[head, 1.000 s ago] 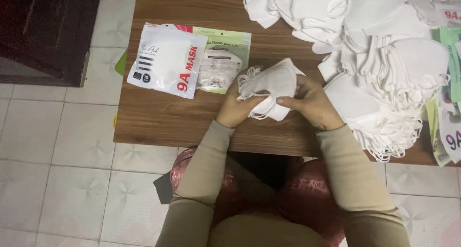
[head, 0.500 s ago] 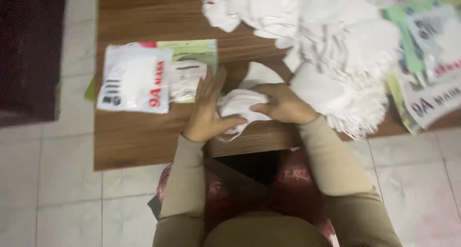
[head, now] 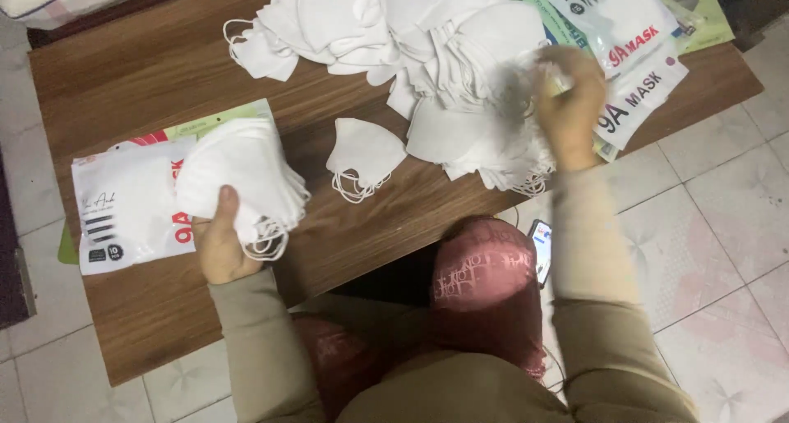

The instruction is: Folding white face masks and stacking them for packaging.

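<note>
My left hand [head: 220,246] grips a stack of folded white face masks [head: 242,176] above the left part of the wooden table [head: 148,78]. Under that stack lie flat printed packets [head: 123,201]. My right hand [head: 567,102], blurred by motion, reaches into the right edge of a big heap of loose white masks [head: 411,36]; whether its fingers hold one I cannot tell. A single white mask [head: 366,156] with ear loops lies alone on the table between my hands.
More printed packets [head: 637,53] are piled at the table's right end. A phone with a lit screen [head: 541,250] rests by my right knee. Pale floor tiles [head: 723,226] surround the table. My lap in reddish cloth [head: 485,283] is under the front edge.
My hands have parted: the left carried the mask stack to the left over the packets, the right swung out to the heap. One mask now lies alone on the table.
</note>
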